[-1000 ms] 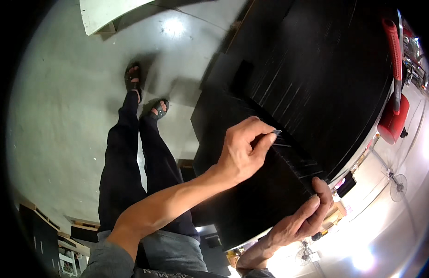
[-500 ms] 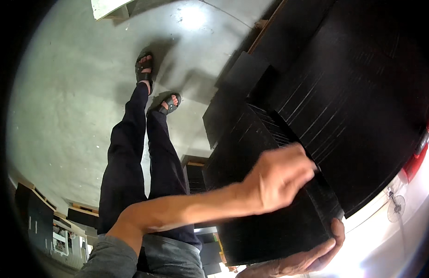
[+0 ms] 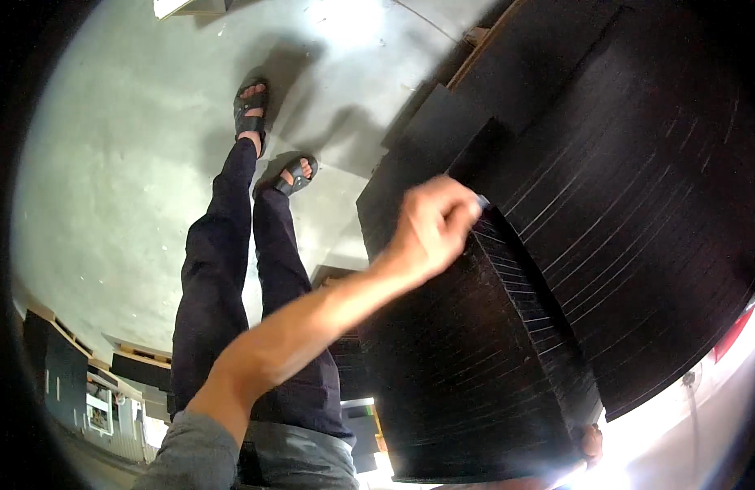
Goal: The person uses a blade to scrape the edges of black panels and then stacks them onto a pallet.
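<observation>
My left hand (image 3: 435, 222), a little blurred, is closed in a pinch over the upper end of a black wood-grained board (image 3: 459, 367). At its fingertips shows a small grey-blue piece (image 3: 483, 202), too small to name. Below it runs the board's long narrow black edge (image 3: 528, 306), with light streaks across it. At the lower corner of the same board, the fingertips of my right hand (image 3: 590, 443) wrap round the edge. The rest of that hand is hidden behind the board or lost in glare.
A large black streaked panel (image 3: 639, 212) lies beyond the board's edge on the right. More dark boards with a bare wood edge (image 3: 484, 45) are at the top. My sandalled feet stand on the pale floor (image 3: 124, 188). Dark cabinets (image 3: 59, 367) are at the lower left.
My left hand has moved up and left along the board's edge, uncovering its middle. The board appears tilted more toward the view, and less of my right hand shows at the corner.
</observation>
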A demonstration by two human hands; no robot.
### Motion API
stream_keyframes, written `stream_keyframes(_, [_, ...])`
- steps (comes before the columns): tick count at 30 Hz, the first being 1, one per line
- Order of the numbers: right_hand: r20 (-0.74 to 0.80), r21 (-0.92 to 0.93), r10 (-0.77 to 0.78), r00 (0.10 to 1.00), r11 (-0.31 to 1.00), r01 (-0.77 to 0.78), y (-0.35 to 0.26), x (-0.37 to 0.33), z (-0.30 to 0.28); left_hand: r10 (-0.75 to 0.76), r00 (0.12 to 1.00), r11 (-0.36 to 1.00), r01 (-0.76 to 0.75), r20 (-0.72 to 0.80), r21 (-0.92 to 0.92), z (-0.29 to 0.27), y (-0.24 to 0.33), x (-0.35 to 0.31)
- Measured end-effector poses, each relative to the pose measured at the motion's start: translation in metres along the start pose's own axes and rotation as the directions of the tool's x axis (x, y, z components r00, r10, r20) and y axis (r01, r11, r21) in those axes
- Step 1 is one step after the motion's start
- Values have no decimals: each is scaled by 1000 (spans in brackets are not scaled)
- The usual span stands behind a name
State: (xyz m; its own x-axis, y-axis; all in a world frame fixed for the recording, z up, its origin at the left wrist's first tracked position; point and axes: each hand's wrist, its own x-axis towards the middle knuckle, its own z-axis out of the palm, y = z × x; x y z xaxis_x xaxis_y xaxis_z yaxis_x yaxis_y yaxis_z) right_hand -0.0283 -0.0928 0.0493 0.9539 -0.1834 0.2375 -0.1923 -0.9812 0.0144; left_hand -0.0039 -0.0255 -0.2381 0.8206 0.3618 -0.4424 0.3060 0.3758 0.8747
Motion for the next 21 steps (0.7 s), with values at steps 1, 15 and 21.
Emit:
stream_keyframes(1, [5,7,6,1000,1000,-7,2,0,2,-168,986,986,169,-14,12,-6,-22,9])
stream_keyframes(15, [15,20,-8,1000,1000,8,8,4,5,369,894,924,-323,253,-205,5,124,-66])
stream_keyframes(21, [15,43,-25,1000,999,24,6,0,10,234,972,971,-231,36,-68,9,42,-19])
